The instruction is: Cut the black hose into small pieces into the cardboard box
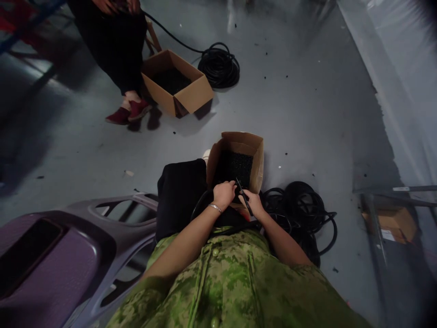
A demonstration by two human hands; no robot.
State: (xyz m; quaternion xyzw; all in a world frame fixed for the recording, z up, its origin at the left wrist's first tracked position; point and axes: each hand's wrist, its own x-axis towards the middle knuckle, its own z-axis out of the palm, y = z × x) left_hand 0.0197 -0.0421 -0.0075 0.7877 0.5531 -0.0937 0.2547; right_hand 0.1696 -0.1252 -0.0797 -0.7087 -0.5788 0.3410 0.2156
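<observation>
My left hand [224, 195], with a silver bracelet at the wrist, is closed over the near part of an open cardboard box [258, 159]. A black cable [198, 205] curves up to it, and its fingers appear wrapped round that cable; the cable's end is hard to make out. In my right hand [254, 202] is a slim dark blade-like tool [243, 193], its narrow tip pointing up and left beside my left fingertips. Whether it is a knife or scissors cannot be told. Small black pieces [235, 164] fill the bottom of the box.
Coils of black cable [303, 205] lie on the floor to my right. A purple plastic stool [75, 255] bearing a dark phone [29, 255] stands at left. Ahead, a seated person [112, 45] has another cardboard box [194, 93] and cable coil [220, 66] nearby.
</observation>
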